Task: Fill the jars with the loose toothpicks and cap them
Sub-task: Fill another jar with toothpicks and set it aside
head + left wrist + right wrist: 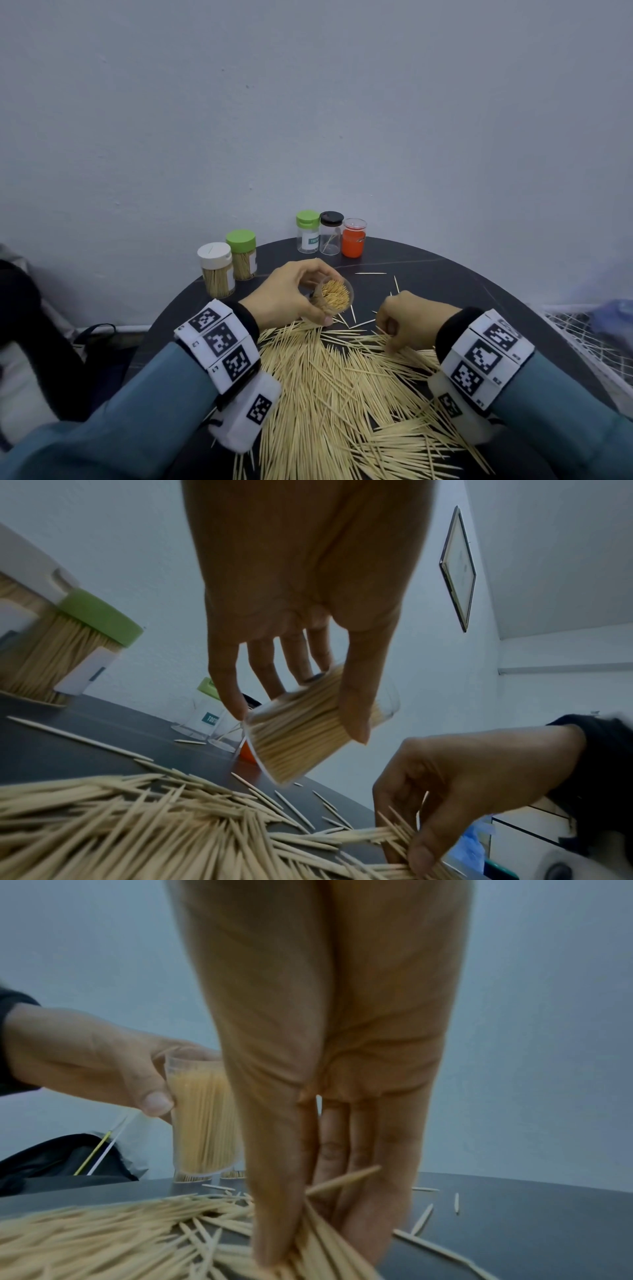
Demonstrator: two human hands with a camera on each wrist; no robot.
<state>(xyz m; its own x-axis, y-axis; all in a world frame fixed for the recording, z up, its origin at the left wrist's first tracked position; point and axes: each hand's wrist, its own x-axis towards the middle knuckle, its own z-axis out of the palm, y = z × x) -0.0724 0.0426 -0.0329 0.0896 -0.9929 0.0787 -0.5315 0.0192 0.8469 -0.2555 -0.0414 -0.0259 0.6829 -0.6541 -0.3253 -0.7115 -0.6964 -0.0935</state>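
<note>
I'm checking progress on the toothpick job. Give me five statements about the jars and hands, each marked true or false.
1. The left hand holds an uncapped jar packed with toothpicks. True.
2. The right hand is capping a jar. False: it grips a bunch of toothpicks at the pile.
3. The white-lidded jar is empty. False: it is full of toothpicks.
4. The black-lidded jar is nearly empty. True.
5. The table has no loose toothpicks left. False: a big pile remains.
</note>
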